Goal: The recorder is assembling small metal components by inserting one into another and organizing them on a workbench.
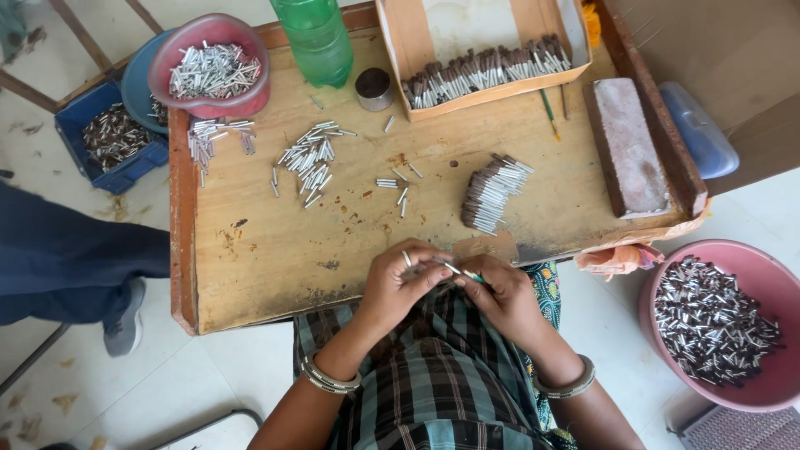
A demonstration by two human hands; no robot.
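Both hands meet at the near edge of the worktop [250, 258]: the left hand [398, 287] pinches a small silver tube [451, 267] in its fingers, while the right hand [504, 300] closes on a thin green stick [475, 277] at the tube's end. Beyond lie a stacked bundle of brown-tipped tubes [492, 193], loose silver tubes [310, 160], then a cardboard tray [492, 79].

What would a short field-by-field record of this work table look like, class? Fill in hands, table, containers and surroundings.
left hand: left hand pinches a small silver tube, grip shut
right hand: right hand holds a thin stick, tip near the left fingers
table: wooden table with loose tubes, stacked pile, brick, green bottle
containers: cardboard box, pink bowl, pink tub, blue crate
surroundings: another person's leg at left
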